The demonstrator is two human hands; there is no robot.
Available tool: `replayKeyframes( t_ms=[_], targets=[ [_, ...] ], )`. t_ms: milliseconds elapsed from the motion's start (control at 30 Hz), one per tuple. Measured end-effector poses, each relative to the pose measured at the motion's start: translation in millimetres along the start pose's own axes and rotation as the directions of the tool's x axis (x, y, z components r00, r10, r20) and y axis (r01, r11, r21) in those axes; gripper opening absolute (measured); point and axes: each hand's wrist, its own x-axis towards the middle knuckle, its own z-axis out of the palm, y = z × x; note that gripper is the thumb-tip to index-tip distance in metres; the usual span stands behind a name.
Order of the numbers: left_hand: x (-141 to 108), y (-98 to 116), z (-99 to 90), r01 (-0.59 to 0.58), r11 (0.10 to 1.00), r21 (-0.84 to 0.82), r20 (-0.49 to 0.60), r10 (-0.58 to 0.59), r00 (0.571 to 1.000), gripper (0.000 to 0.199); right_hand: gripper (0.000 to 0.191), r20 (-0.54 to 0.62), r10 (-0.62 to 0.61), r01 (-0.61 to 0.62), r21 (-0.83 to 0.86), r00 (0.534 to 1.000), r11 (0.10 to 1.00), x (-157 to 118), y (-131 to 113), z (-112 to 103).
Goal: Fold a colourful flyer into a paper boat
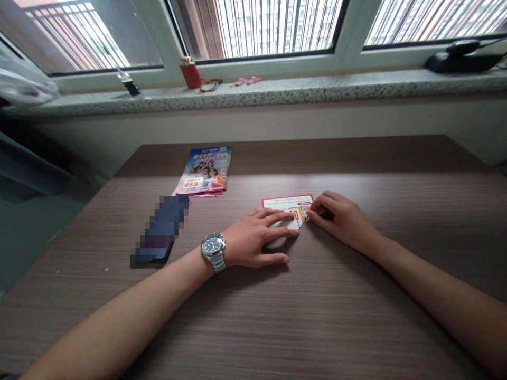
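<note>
Folded leaflet [204,171] and smartphone [158,229] lie at left on the desk [376,158], with the paper card [285,202] to their right. Windowsill [269,89] behind.

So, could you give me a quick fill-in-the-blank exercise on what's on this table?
1. A steel ____ sits on the wrist behind the left hand.
2. The right hand pinches the edge of a paper card with a ____ border.
3. The brochure shows the price ____.
4. A smartphone lies on the wooden table, nearest the ____ hand.

Missing words: wristwatch; red; 89.9; left.
</note>
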Motion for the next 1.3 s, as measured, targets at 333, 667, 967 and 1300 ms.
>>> replayKeyframes(
  t_ms=[333, 667, 967, 1300],
  targets=[
    [1.6, -3.6, 1.2, 0.026, 0.996, -0.09, -0.026, -0.028, 0.999, 0.062, 0.008, 0.05, -0.087, 0.089, -0.031, 0.995, 0.996, -0.5, -3.0, 5.4],
    [1.9, -4.0, 2.8, 0.014, 0.998, -0.062, -0.024, -0.015, 1.0, 0.049, 0.01, 0.089, -0.122, 0.119, 0.045, 0.988, 0.992, -2.6, -19.1, 17.9],
    [1.8, -4.8, 4.7, 0.011, 0.998, -0.059, -0.043, -0.014, 0.999, 0.061, 0.008, 0.157, -0.158, 0.144, 0.101, 0.975, 0.984, 0.7, -16.9, 11.7],
    [0.4, -7.1, 6.7, 0.015, 0.999, -0.052, -0.034, -0.017, 0.999, 0.062, 0.013, 0.137, -0.137, 0.129, 0.072, 0.981, 0.989, -1.2, -21.7, 12.0]
  ],
)
